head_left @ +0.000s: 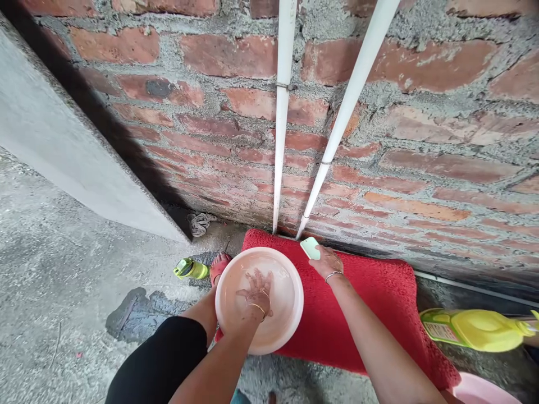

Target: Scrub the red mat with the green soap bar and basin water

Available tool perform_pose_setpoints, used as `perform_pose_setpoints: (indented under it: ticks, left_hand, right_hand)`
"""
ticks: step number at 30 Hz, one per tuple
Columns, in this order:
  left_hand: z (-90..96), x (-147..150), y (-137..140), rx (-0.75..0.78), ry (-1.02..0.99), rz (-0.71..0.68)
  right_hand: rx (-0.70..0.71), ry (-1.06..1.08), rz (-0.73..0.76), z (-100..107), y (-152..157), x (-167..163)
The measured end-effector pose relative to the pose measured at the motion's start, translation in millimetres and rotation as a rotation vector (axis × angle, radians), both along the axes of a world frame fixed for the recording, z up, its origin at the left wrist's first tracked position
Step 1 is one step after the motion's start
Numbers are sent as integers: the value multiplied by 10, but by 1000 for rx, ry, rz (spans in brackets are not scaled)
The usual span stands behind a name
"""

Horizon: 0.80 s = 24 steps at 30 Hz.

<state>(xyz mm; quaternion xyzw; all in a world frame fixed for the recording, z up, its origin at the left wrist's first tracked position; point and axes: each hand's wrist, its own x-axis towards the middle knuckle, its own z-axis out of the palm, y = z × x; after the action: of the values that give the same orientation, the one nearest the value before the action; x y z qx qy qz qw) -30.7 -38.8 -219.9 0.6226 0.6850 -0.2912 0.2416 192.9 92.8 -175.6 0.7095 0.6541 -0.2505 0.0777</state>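
Observation:
My left hand is spread open inside a pale pink basin, its fingers apart and seemingly under water. The basin stands at the left end of a red, fluffy mat laid over something flat. Above the mat's far edge, my right hand is closed around a pale green flat block with rounded corners. Its far end sticks out past my fingers, and its underside is hidden, so its exact kind does not show.
A brick wall with two white pipes rises behind the mat. A yellow jug lies at the right, above a pink basin. A yellow-green bottle and wet concrete are at the left, below a slab.

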Motion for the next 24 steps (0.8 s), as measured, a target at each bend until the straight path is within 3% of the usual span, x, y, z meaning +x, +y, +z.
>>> perform_pose_setpoints:
  ticks: [5, 8, 12, 16, 19, 21, 24]
  left_hand:
    - [-82, -23, -18, 28, 13, -5]
    - [-98, -41, -5, 20, 20, -7]
    - [-45, -34, 45, -21, 5, 16]
    - [-10, -9, 73, -34, 9, 11]
    - [-1, 10, 67, -11, 18, 19]
    - [0, 15, 56, 10, 22, 16]
    - [-27, 0, 39, 58, -8, 41]
  right_hand:
    - [-24, 138, 131, -119, -224, -338]
    - [-37, 139, 102, -130, -350, -271]
    - [-33, 66, -69, -118, -678, 330]
    - [-13, -5, -404, -193, -1216, 1134]
    - [28, 42, -615, -249, -1526, 1429]
    - [59, 96, -616, -260, -1585, 1352]
    - [44, 152, -465, -228, -1464, 878]
